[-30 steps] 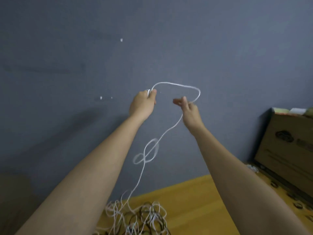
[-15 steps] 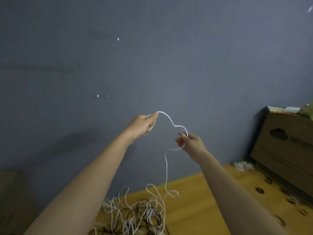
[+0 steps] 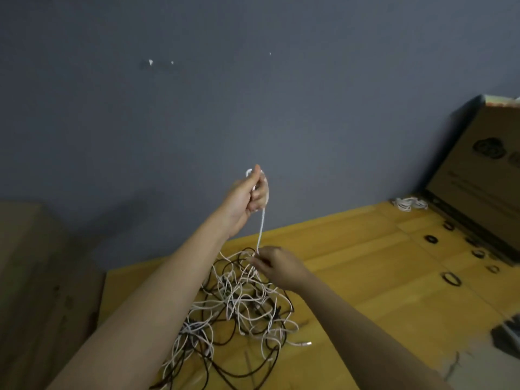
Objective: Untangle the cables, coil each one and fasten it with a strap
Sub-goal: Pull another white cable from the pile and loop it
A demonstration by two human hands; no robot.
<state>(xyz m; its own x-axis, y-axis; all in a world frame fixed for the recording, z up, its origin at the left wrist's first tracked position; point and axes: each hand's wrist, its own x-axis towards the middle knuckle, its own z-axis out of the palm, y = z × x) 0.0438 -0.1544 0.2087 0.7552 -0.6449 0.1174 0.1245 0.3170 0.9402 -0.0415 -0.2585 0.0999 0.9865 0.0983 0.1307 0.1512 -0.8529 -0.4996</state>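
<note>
Both hands work one white cable [image 3: 261,226]: our right hand [image 3: 277,266] has dropped to pinch it lower while our left hand [image 3: 247,198] grips the coil, starting another loop.

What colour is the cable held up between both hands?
White: the thin white cable runs from left hand to right hand, head view.

Smooth white sheathing, plastic by the look, on the white cable [image 3: 261,225]; same slick finish on the tangle of white and black cables [image 3: 239,302]. Yellow wood table [image 3: 365,277], visible grain, soft satin sheen. Matt grey-blue painted wall [image 3: 253,108], chipped in spots. Dull brown cardboard box [image 3: 484,175], printed in black. Dark loop straps [image 3: 451,278], matt.
</note>
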